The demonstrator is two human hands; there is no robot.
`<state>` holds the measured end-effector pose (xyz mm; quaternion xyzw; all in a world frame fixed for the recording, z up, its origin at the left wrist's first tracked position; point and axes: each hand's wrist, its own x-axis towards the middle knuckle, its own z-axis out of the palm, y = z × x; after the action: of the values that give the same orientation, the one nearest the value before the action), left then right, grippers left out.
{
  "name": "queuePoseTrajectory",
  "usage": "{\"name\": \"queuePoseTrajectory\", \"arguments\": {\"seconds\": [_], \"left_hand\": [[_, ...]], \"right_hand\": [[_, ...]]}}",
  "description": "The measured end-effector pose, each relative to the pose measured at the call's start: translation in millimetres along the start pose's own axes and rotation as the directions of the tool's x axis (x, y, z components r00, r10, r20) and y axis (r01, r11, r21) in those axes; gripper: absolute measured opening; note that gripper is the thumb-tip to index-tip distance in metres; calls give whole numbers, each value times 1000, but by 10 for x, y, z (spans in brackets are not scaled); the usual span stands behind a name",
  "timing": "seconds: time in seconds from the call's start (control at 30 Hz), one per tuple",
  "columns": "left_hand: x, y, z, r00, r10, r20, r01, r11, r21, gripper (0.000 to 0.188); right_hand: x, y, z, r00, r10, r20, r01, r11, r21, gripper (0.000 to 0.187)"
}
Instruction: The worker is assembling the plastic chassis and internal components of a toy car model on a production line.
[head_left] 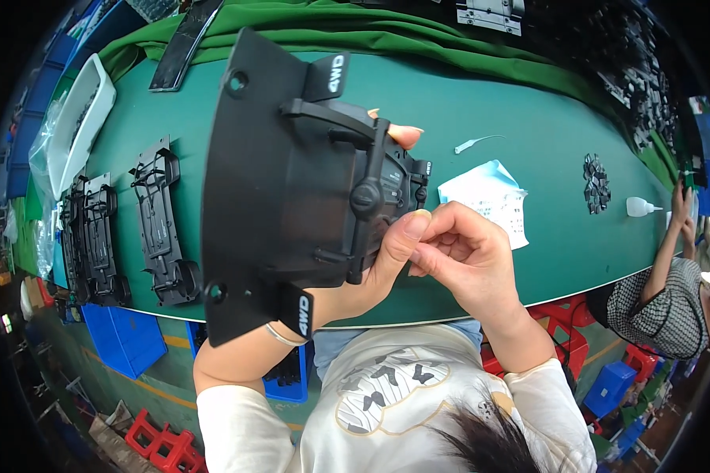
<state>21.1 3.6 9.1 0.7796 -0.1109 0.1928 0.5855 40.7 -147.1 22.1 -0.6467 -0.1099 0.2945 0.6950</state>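
A black plastic toy-car chassis (248, 181) is held up close, tilted, with its wide flat end toward the left. My left hand (390, 260) grips it from below and behind; the thumb lies along the near side and fingertips show over the far edge. Close against that thumb, my right hand (477, 264) is closed in a pinch at the chassis's narrow end. Whatever lies between those fingertips is hidden. Black flaps with white lettering stick out from the chassis corners. Beyond my right hand, a white and pale-blue sheet with small dark marks (493, 193) lies on the table.
Similar black chassis (162, 229) lie on the green table (371, 75) at left, near a white tray (79, 118). Toward the right are a pile of small dark pieces (596, 183), a white nozzle bottle (639, 206) and another person (670, 299). Green cloth (418, 35) runs along the back.
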Motion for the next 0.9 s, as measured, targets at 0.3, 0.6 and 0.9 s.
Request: {"name": "queuePoseTrajectory", "arguments": {"seconds": [0.3,0.6,0.9], "left_hand": [[45,-25,46,990,60,-129,-63,998,-24,46],[17,-18,69,985,53,-165,-63,996,-57,46],[-7,-9,16,999,33,-10,-33,999,39,57]], "right_hand": [[-18,-25,-55,998,57,-26,-59,995,-86,14],[7,59,22,998,-41,-42,32,982,-186,13],[46,97,70,996,-48,-74,34,985,-169,13]]}}
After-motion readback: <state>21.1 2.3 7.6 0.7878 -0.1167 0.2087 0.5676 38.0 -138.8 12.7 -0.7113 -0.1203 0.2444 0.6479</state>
